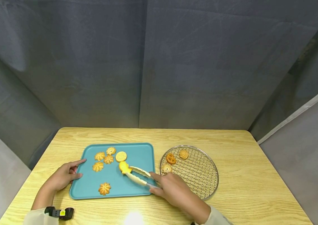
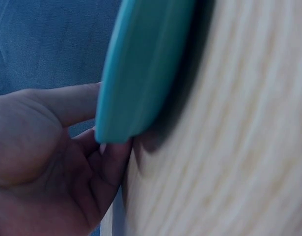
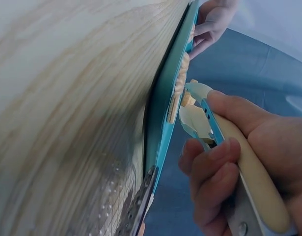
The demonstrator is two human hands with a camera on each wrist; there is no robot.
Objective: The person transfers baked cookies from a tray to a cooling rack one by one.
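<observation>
At the left end of a blue-green tray (image 1: 136, 150), my left hand (image 1: 62, 176) holds the rim, with fingertips curled beneath it in the left wrist view. My right hand (image 1: 173, 189) grips a pair of tongs (image 1: 139, 179) with cream tips and cream handle pads. Between the tong tips, over the tray, is a bright yellow cookie (image 1: 124, 167). A round pale cookie (image 1: 121, 156) with small holes lies just behind it. Several golden fluted cookies (image 1: 98, 166) sit on the tray's left half, and one fluted cookie (image 1: 104, 188) is near its front edge.
Right of the tray stands a round wire rack (image 1: 204, 175). It bears a pretzel (image 1: 171, 158), a swirled cookie (image 1: 184, 154) and a ring-shaped cookie (image 1: 166, 168). All this is on a wooden table (image 1: 246, 175), with grey curtains (image 1: 192, 78) behind and at the sides.
</observation>
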